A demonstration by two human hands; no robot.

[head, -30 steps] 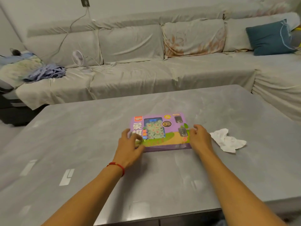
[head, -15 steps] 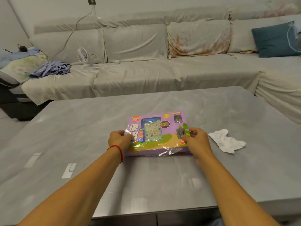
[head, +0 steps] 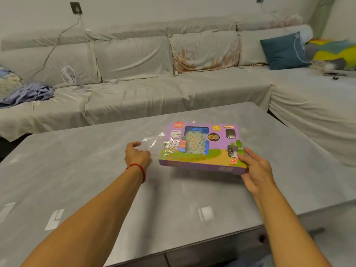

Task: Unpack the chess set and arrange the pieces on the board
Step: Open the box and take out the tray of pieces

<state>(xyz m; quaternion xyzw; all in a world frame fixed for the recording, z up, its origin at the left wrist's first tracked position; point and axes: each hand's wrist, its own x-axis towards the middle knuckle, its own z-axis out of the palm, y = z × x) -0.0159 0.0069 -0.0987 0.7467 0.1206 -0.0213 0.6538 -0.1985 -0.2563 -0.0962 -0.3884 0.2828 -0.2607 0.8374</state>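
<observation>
I see a grey, marbled table (head: 81,170) with a glossy top that throws back pale window reflections near its front edge. Above it my right hand (head: 254,170) grips the near right corner of the purple box (head: 202,147), thumb on the lid and fingers curled beneath; the box looks tilted and raised off the table, though I cannot tell for certain. My left hand (head: 136,155), a red string on its wrist, has its fingers curled round clear wrap (head: 152,139) stretching from the box's left end. Behind the table runs a long sofa (head: 173,93) under a pale cover. On it are a small fan (head: 68,75), crumpled blue cloth (head: 28,93) and a teal cushion (head: 283,51). A cable hangs from a wall socket (head: 76,8).
</observation>
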